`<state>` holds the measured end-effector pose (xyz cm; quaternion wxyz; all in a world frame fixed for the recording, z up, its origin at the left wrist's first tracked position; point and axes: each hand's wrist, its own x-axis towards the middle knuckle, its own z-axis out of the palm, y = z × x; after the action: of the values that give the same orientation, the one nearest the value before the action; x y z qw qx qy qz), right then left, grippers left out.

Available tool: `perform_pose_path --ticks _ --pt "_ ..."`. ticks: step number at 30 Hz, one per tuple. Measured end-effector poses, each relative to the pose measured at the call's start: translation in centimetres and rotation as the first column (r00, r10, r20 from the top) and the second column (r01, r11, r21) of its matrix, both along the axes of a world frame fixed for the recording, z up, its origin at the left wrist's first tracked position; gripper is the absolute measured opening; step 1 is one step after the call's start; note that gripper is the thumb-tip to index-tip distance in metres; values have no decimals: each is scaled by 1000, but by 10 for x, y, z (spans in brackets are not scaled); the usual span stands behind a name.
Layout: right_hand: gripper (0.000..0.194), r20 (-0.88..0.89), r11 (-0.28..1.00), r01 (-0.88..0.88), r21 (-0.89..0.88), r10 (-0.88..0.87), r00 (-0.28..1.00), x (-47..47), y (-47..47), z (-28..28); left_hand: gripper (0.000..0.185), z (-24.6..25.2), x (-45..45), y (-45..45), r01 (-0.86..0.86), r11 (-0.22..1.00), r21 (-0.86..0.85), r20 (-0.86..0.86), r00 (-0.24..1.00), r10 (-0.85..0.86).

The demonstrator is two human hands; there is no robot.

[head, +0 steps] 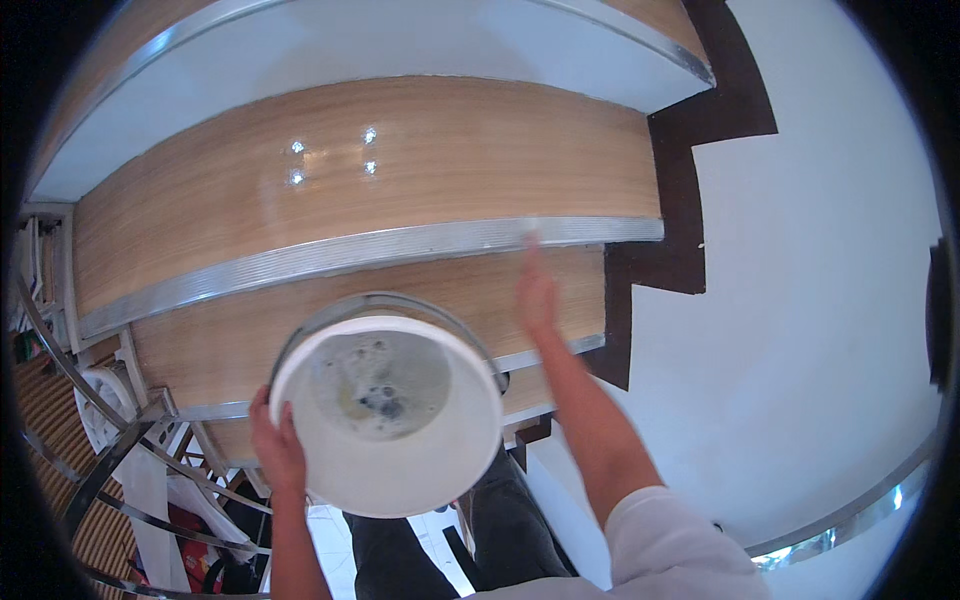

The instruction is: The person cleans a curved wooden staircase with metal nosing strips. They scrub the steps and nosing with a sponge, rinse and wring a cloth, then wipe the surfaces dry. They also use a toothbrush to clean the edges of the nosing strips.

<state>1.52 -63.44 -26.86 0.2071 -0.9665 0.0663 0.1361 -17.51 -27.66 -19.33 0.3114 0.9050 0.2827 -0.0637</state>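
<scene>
My left hand (279,442) grips the left rim of a white plastic bucket (397,480), which is tilted so that I look into it. Cloudy greyish water (386,390) with patches of foam lies inside. The bucket's grey handle (390,301) rests against the far side of the rim. To the right of the bucket and apart from it, my right hand (538,296) reaches toward the metal nosing (450,238) of a wood-look stair tread (465,157). Motion blur hides how its fingers are set.
Stairs rise ahead, with a white riser (450,49) above the tread. A dark brown stepped skirting (679,191) borders the white wall (810,300) on the right. Curved metal railing (105,465) runs along the lower left. White tiled floor (334,544) shows far below.
</scene>
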Motion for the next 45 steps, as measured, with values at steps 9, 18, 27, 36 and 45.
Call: perform_pose_path --ticks 9,18,27,36,45 --pt "56 283 999 -25 44 12 959 8 -43 -6 31 -17 -16 97 -47 996 78 -22 999 48" --pt "58 -179 978 -158 134 181 967 -34 130 3 35 -5 -7 94 -83 994 76 -48 995 87" --pt "60 -25 969 224 -109 -228 973 -8 10 7 38 -6 -10 89 -88 987 136 19 996 86" --pt "49 46 970 -172 170 167 985 -34 112 -2 38 -3 -10 90 -108 982 158 -79 989 121" --pt "58 198 982 -188 -31 190 962 -29 65 -12 39 -11 -10 90 -81 985 154 -19 996 85"
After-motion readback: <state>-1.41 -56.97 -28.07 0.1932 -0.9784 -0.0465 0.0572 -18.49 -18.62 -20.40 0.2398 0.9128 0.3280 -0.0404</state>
